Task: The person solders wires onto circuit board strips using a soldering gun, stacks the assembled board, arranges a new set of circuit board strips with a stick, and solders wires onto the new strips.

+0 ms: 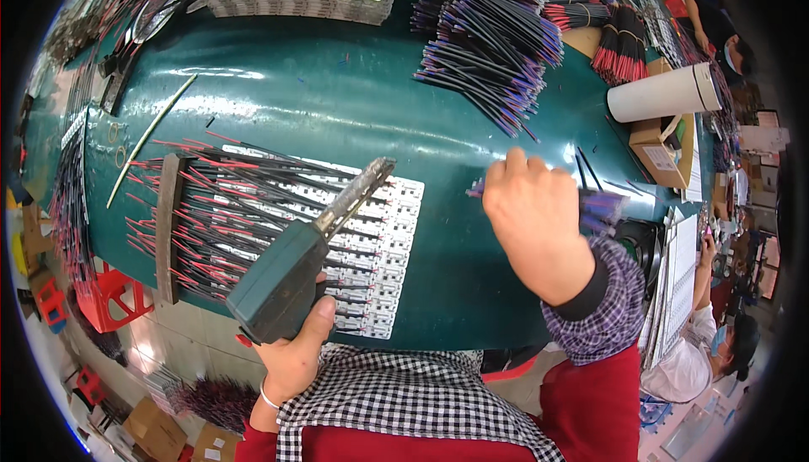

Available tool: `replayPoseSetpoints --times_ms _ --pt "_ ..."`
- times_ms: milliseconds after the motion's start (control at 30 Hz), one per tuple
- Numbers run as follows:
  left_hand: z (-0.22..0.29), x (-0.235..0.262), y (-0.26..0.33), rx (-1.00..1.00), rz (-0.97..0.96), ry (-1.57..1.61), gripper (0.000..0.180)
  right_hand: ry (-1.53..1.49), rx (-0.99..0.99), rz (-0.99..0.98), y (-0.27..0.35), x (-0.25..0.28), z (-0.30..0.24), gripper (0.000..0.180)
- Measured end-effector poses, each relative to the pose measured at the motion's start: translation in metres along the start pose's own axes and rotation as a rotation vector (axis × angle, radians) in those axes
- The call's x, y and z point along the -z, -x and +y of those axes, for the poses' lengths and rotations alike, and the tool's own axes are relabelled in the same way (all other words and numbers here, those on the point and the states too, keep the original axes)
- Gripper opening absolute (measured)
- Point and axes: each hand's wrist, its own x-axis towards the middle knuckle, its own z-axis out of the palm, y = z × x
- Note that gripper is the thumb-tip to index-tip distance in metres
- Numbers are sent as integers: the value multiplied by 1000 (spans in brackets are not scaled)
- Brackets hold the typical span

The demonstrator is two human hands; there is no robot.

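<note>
Gripping a soldering iron (297, 260), the left hand (295, 352) aims its tip over white boards (383, 243) near the green worktop's (337, 100) front edge. Right hand (535, 218) pinches a wire bundle (602, 208) toward the right edge.

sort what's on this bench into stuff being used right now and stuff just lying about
In use:
left hand holding soldering iron
white circuit strips with red-black wires
right hand gripping purple-tipped wires

Lying about:
white tumbler
cardboard box
wire bundles
</note>
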Motion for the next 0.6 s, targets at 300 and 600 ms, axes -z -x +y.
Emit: replayPoseSetpoints --times_ms 300,600 --pt "6 11 11 -20 -78 71 42 400 200 14 -20 -19 -28 5" --pt "-3 16 17 75 -77 83 41 -739 158 543 12 -59 -42 44"
